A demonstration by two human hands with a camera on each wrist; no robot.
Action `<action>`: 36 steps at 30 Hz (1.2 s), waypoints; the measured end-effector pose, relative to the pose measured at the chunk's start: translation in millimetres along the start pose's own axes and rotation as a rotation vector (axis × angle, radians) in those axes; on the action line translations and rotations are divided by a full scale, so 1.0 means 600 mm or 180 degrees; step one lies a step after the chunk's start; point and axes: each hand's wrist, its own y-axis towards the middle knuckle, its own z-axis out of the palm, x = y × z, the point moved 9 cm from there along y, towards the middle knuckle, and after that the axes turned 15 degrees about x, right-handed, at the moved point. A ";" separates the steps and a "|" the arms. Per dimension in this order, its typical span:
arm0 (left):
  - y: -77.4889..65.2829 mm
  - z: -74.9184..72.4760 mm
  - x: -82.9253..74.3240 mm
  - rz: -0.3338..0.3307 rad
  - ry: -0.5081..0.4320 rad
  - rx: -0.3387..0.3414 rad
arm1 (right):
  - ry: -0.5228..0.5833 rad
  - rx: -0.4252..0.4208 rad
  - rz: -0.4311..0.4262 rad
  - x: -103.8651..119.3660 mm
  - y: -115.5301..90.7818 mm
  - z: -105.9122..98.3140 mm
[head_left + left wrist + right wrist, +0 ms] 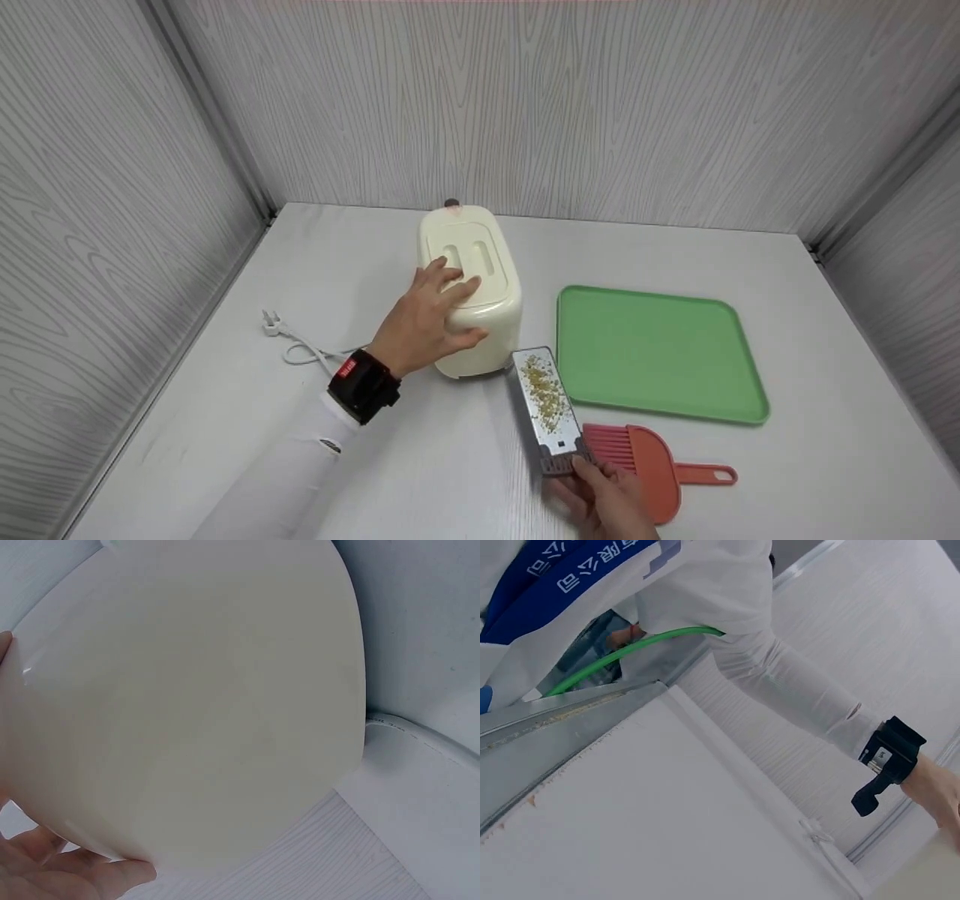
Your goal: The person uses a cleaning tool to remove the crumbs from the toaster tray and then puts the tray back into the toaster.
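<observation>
Left hand point(427, 319) spread on boxy cream plastic toaster point(497, 300); five o'clock, right hand point(606, 499) pinches oblong silver metal crumb tray point(568, 430)—keep it level!

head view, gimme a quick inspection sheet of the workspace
Surface: white tabletop, the items below resting on or held above it.
Things being handled: cream toaster, upright; crumb tray, outside it, with yellowish crumbs on top.
Clutter: green tray and red bristled tool, both to the right.
Hands: left hand rests on the toaster, fingers spread; right hand pinches the crumb tray's near end.
Cables: white cord, its plug lying loose.
Surroundings: pale grained panels.
</observation>
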 end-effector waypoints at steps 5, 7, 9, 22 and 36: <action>0.000 -0.002 -0.003 0.0019 -0.0002 -0.0004 | -0.0142 -0.0080 -0.0221 0.037 0.007 -0.005; 0.000 -0.003 -0.004 0.0040 0.0002 -0.0028 | -0.0099 -0.0072 -0.0277 0.048 0.009 -0.004; 0.000 -0.004 -0.005 0.0057 0.0006 -0.0052 | -0.0084 -0.0063 -0.0336 0.060 0.010 -0.004; -0.002 -0.002 -0.001 -0.0040 -0.0022 -0.0011 | -0.0192 -0.0008 -0.0605 0.118 0.032 -0.019; -0.007 0.000 -0.007 -0.0116 -0.0089 -0.0065 | -0.0221 0.0048 -0.0493 0.151 0.053 -0.045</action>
